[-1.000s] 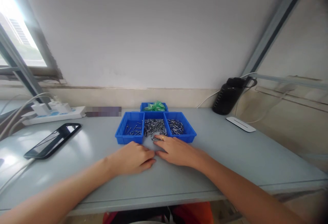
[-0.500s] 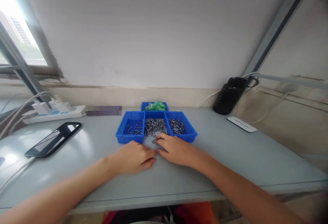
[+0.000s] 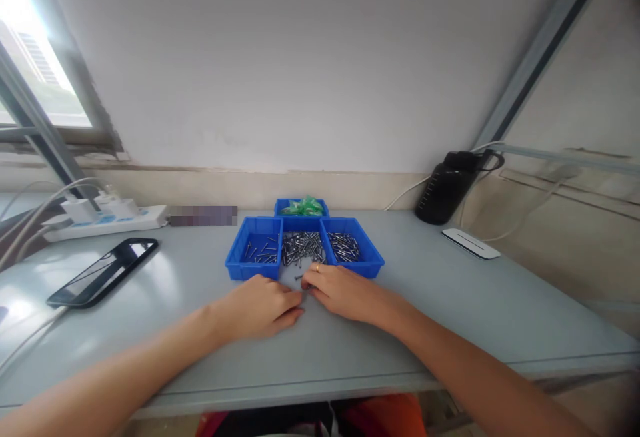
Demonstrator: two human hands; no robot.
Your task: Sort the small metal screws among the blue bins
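Observation:
My right hand (image 3: 335,288) is closed in a pinch just in front of the middle pile; a small screw (image 3: 299,277) shows at its fingertips. My left hand (image 3: 263,305) rests on the table with its fingers curled, and whatever may be in them is hidden. Loose screws (image 3: 303,245) are heaped between two blue bins. The left blue bin (image 3: 254,270) contains several scattered screws, and the right blue bin (image 3: 367,265) holds a denser pile.
Behind the screws, another blue bin (image 3: 280,205) holds green plastic bags (image 3: 306,207). A phone (image 3: 105,271) and a power strip (image 3: 110,222) lie at the left. A black bottle (image 3: 445,187) and a flat white device (image 3: 470,243) are at the right.
The thumb and fingers of my right hand have drawn together around the screw. My left hand has hardly moved.

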